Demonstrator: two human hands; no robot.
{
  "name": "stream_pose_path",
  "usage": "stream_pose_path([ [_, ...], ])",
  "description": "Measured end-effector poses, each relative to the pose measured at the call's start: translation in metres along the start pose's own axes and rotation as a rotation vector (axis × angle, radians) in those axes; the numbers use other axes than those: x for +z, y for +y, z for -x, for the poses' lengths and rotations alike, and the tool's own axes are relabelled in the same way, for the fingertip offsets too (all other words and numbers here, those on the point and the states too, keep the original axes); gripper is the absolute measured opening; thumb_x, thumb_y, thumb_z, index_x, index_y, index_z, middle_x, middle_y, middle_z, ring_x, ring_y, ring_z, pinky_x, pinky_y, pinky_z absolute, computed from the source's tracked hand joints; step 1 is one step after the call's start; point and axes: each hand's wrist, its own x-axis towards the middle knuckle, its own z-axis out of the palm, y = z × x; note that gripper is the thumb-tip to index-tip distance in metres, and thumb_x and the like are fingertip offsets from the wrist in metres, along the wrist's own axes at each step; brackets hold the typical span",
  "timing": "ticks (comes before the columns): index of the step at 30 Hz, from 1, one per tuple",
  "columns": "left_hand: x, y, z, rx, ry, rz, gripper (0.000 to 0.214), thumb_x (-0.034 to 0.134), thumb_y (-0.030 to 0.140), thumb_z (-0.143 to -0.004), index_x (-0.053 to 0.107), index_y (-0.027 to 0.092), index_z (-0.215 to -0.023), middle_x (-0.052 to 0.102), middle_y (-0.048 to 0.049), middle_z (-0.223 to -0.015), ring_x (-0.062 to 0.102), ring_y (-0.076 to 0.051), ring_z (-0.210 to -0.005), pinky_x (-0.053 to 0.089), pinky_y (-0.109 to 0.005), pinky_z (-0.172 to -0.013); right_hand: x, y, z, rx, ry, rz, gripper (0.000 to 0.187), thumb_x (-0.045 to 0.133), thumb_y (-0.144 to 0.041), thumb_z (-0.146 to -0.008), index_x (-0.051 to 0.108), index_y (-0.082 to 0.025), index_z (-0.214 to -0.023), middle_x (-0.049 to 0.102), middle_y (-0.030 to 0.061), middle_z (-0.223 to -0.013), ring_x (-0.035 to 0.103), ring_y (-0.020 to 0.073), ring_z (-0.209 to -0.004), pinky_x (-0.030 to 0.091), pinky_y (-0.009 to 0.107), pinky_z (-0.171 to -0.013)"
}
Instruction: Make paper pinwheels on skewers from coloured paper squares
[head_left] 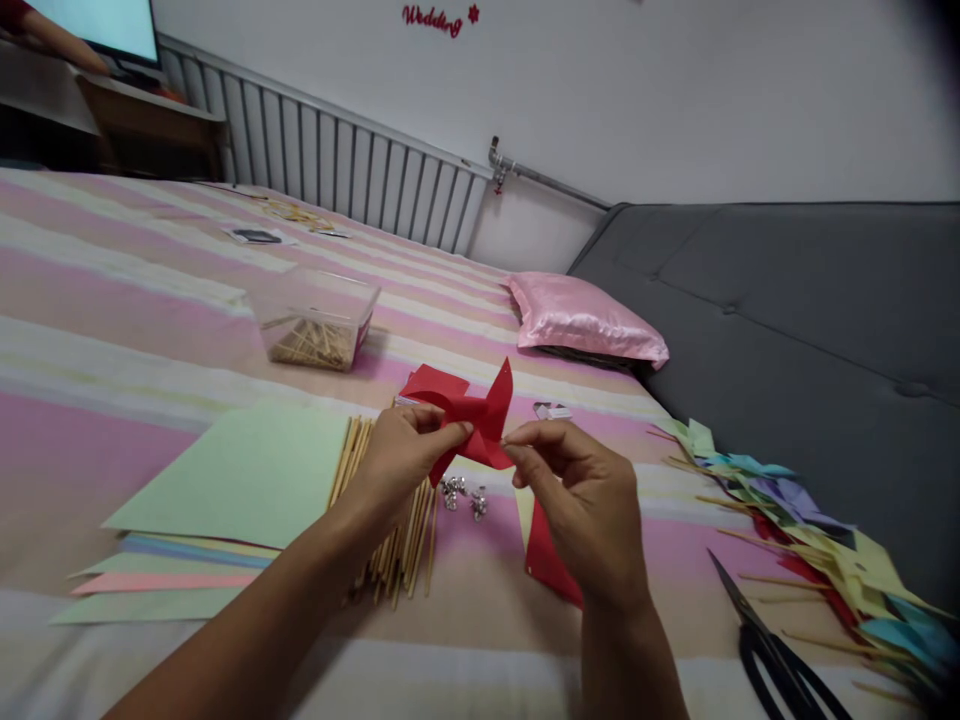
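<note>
A red paper pinwheel is held up over the striped bedspread, with some points curled inward and one standing up. My left hand is closed on its left side, the thumb pressing near the middle. At its lower right corner, my right hand pinches the paper between thumb and forefinger. Below the pinwheel lie small silvery metal pieces, too small to name. Thin wooden sticks lie partly under my left wrist. More red paper rests beneath my right hand.
Coloured paper sheets are stacked at left. Behind them stands a clear plastic box of short sticks. Black scissors lie at right, near a row of paper pinwheels. A pink pillow rests against the grey headboard. Another person's arm shows top left.
</note>
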Motion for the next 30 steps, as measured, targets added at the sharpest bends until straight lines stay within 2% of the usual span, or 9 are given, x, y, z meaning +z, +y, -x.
stream_pose_path([
  [6,0.006,0.0,0.006,-0.083,-0.092,0.13,0.029,0.074,0.029,-0.061,0.05,0.016,-0.05,0.048,0.0063,-0.047,0.04,-0.005,-0.044,0.027,-0.02,-0.044,0.005,0.008,-0.001,-0.063,-0.026,0.151,0.009,0.06,-0.016,-0.082,0.067,-0.022,-0.08,0.064,-0.002,-0.075,0.055,0.0103,-0.063,0.043,0.023,-0.058],
  [13,0.008,0.008,0.009,-0.092,-0.128,0.156,0.024,0.076,0.027,-0.059,0.057,0.015,-0.05,0.054,0.0043,-0.049,0.044,-0.006,-0.044,0.03,-0.019,-0.044,0.004,0.009,-0.003,-0.073,0.029,0.251,0.006,0.064,-0.022,-0.079,0.07,-0.024,-0.077,0.059,-0.0005,-0.073,0.051,0.0126,-0.062,0.041,0.025,-0.055],
  [20,0.006,0.006,0.008,-0.094,-0.155,0.155,0.022,0.076,0.029,-0.06,0.06,0.015,-0.053,0.056,0.0041,-0.049,0.044,-0.007,-0.043,0.03,-0.019,-0.041,0.004,0.009,-0.004,-0.033,0.041,0.251,0.005,0.066,-0.025,-0.078,0.07,-0.023,-0.075,0.059,-0.001,-0.072,0.044,0.0101,-0.054,0.037,0.024,-0.051],
  [30,0.009,0.011,0.01,-0.05,-0.119,0.074,0.017,0.076,0.027,-0.057,0.066,0.013,-0.057,0.057,0.002,-0.048,0.045,-0.008,-0.042,0.032,-0.02,-0.04,0.002,0.008,-0.004,0.023,0.006,0.192,0.01,0.063,-0.025,-0.08,0.071,-0.022,-0.075,0.06,0.0005,-0.073,0.051,0.0129,-0.063,0.04,0.024,-0.055],
])
